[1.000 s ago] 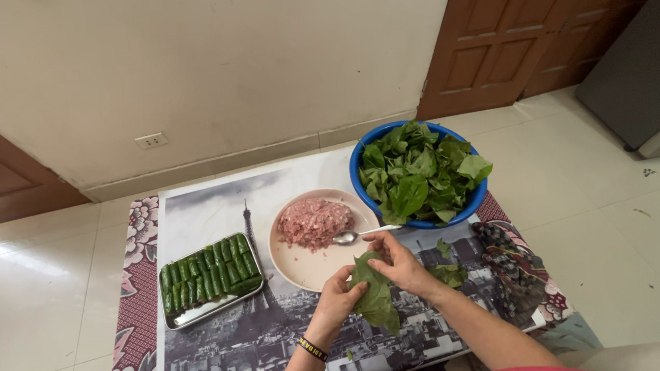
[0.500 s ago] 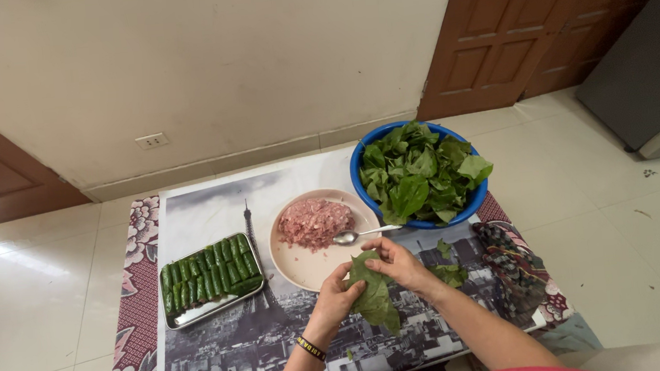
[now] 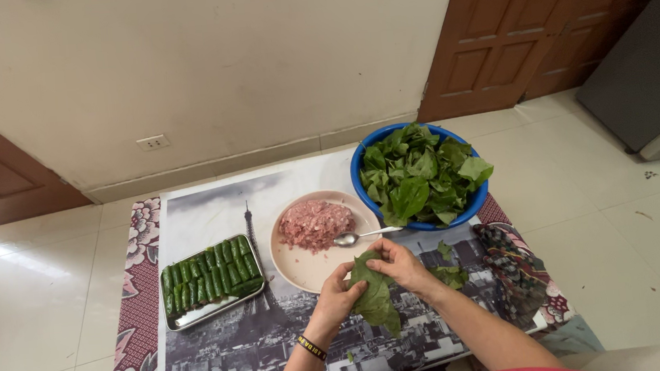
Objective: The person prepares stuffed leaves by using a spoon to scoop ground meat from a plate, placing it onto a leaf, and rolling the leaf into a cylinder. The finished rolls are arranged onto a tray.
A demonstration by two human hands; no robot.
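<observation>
between both hands' fingers [image 3: 369,263], a green leaf [image 3: 375,297] hangs.

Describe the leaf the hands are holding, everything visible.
The green leaf is broad and flat, matte, with faint veins, and looks fresh and limp. It is held up over the printed mat, just below the edge of the pale plate. The left hand grips its left edge, the right hand pinches its upper right part, with the top folded between the fingers. Its lower tip hangs free, pointing toward the person. Whether anything lies inside the fold cannot be told.
</observation>
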